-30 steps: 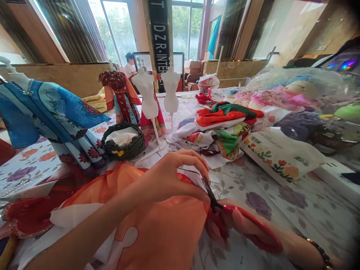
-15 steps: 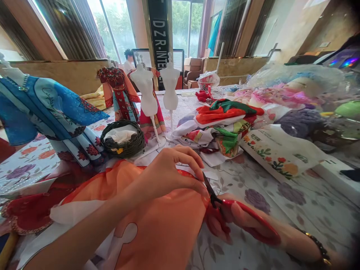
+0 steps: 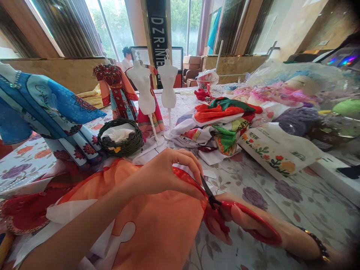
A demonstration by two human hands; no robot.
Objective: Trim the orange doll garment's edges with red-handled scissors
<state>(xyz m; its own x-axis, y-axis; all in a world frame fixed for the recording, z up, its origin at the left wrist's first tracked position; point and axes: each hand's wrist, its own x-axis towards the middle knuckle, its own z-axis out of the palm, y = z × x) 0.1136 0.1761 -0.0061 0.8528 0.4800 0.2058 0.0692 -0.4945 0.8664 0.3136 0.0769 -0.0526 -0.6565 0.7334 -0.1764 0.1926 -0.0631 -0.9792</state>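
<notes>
Orange fabric (image 3: 160, 221) with a red patterned border lies spread before me, its right edge lifted. My left hand (image 3: 174, 172) pinches that border from above, thumb and fingers closed on the cloth. In my right hand (image 3: 225, 217) are red-handled scissors (image 3: 260, 223), my fingers through the loops. Their dark blades point up and to the left and meet the fabric's edge just beside my left fingertips. Whether the blades are fully closed is hard to tell. White cloth pieces (image 3: 67, 210) lie along the fabric's left side.
Behind the fabric stand a dark woven basket (image 3: 120, 138) and two bare white mannequins (image 3: 168, 86). A small form in a blue robe (image 3: 50, 101) is at left. Folded printed cloths (image 3: 222, 127), a floral-printed packet (image 3: 278, 150) and bagged items are at right. A person (image 3: 127, 60) is far back.
The scissors' blades look a little more closed at the fabric's edge. My left hand keeps its pinch, and the view has shifted slightly.
</notes>
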